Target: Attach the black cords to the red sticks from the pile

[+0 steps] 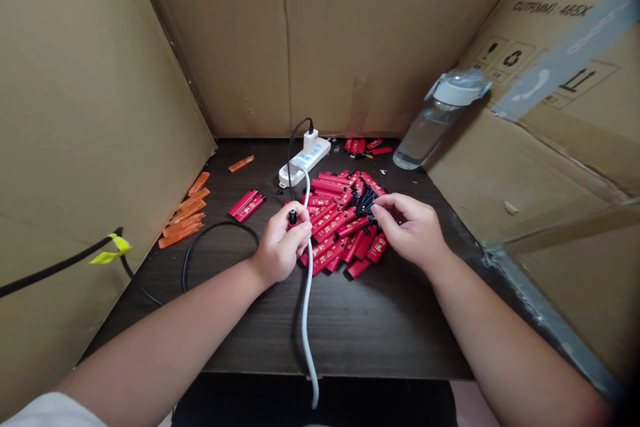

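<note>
Left hand (281, 245) was closed around a small black-tipped piece (293, 217), in front of the white power strip (305, 160). Right hand (413, 230), apart from the left and front-right of the strip, had its fingertips at the black bits (367, 202) on the red lighter pile (335, 227); whether it gripped could not be told. Orange lighters (186, 217) lay well left of the strip.

A: Left hand (281, 248)?
B: Closed on a small dark-tipped piece (293, 217), just beside the white cable (306, 280).
A: Right hand (414, 232)?
B: Fingertips touching the pile of red lighters (335, 227), mid-worktop (375, 327).
</note>
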Available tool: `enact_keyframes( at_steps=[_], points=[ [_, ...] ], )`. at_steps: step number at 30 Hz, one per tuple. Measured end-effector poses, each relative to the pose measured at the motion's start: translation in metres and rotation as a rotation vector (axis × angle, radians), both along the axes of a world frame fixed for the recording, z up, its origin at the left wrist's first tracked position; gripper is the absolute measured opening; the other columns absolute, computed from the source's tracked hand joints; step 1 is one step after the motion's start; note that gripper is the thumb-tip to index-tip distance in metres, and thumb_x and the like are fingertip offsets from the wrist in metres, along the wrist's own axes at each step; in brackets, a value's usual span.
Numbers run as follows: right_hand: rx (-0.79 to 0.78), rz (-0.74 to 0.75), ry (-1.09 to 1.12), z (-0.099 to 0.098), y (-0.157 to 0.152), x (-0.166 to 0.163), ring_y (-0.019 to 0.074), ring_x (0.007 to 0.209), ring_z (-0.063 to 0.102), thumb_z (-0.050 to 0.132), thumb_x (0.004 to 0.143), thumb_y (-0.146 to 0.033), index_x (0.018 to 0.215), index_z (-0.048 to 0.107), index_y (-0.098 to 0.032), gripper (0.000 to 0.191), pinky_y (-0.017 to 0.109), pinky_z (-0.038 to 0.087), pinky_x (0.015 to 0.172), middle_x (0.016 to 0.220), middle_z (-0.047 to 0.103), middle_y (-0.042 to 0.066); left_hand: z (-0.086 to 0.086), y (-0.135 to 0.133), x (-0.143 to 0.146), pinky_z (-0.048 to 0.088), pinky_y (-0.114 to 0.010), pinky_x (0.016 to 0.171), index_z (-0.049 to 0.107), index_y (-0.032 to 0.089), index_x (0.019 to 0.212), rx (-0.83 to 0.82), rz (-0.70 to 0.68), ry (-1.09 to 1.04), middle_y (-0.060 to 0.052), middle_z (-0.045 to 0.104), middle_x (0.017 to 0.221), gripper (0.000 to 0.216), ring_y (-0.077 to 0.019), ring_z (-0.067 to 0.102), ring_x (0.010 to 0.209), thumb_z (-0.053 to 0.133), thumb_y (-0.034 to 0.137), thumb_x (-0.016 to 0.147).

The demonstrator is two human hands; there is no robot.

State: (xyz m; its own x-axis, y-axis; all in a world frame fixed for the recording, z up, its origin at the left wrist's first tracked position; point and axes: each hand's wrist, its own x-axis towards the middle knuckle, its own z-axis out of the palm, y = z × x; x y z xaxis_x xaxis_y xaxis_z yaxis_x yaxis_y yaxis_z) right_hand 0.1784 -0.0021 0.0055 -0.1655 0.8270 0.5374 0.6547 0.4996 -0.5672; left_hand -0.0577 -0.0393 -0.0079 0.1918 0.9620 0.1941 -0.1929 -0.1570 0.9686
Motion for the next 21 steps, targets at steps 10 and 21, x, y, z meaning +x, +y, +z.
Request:
enact_keyframes(
  at_steps=[10, 21],
  points=[
    [-0.178, -0.214, 0.04, -0.001, 0.021, 0.023, 0.0151, 0.055, 0.056, 0.058, 0.077, -0.033, 0.083, 0.067, -0.015, 0.021, 0.028, 0.046, 0.054, 0.067, 0.066, 0.004, 0.004, 0.002, -0.004, 0.035, -0.022, 0.051, 0.047, 0.019, 0.078, 0.142, 0.161, 0.321, 0.007, 0.044, 0.056, 0.016, -0.009, 0.043, 0.05, 0.051, 0.031, 0.088],
    [-0.038, 0.014, -0.088, -0.009, 0.018, 0.015, 0.0192, 0.075, 0.064, 0.052, 0.083, -0.023, 0.092, 0.068, -0.015, 0.02, 0.032, 0.051, 0.067, 0.086, 0.068, 0.008, 0.005, 0.004, 0.001, 0.036, -0.022, 0.055, 0.053, 0.018, 0.075, 0.19, 0.225, 0.502, 0.004, 0.05, 0.06, 0.015, -0.0093, 0.045, 0.053, 0.054, 0.03, 0.084]
  ],
)
